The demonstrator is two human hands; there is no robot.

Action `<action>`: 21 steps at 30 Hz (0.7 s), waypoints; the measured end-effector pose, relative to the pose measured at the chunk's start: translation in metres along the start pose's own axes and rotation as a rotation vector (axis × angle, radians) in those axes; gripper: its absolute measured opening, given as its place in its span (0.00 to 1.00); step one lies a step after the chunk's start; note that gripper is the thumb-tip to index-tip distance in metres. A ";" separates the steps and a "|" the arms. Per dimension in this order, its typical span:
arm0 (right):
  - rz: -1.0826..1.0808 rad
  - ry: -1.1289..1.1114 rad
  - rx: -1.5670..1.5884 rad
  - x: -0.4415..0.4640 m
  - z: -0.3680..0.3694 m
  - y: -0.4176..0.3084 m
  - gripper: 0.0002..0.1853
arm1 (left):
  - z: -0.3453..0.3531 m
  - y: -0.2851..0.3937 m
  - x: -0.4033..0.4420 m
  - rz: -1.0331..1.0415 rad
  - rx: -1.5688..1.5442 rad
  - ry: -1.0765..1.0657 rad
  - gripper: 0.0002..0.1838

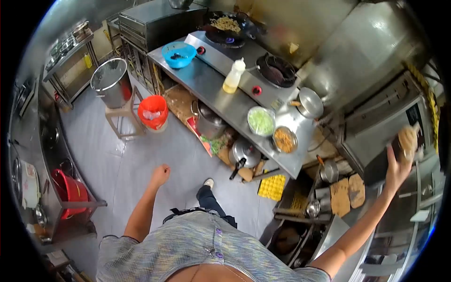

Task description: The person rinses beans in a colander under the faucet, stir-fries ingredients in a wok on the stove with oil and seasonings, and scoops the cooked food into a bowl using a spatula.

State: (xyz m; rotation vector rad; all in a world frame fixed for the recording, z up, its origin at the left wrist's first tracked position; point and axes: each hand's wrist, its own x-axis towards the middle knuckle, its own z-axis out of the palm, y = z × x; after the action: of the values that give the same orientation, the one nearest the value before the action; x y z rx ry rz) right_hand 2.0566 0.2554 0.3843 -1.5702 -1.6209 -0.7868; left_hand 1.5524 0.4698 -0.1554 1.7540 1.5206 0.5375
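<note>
Over the grey floor, my left hand [161, 174] hangs with its fingers curled in, and whether anything is inside them cannot be seen. Far to the right, my right hand [398, 168] is raised with its fingers around a tan-topped container [408, 142], beside the dark front of a metal appliance [383, 134]. On the steel counter [218, 110] stand a blue bowl [179, 55], a squeeze bottle with yellow liquid [233, 76], a bowl of shredded green food [261, 121] and a bowl of orange shreds [284, 139].
A wok with food [225, 24] sits over a lit burner. A steel pot [310, 103] is at the counter's right end. An orange bucket [153, 112] and a stool [123, 117] bearing a large pot [111, 83] stand on the floor. Yellow trays [271, 186] lie below the counter.
</note>
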 end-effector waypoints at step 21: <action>-0.288 -0.916 -0.679 0.343 0.844 0.096 0.24 | -0.065 0.209 0.578 -0.179 -1.073 -0.395 0.17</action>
State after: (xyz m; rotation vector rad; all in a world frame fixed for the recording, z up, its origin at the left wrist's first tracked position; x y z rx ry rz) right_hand 2.0825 1.1541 0.2071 -2.4418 -2.4270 -0.8818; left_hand 1.7635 1.0400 -0.0441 0.8061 0.8169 0.6837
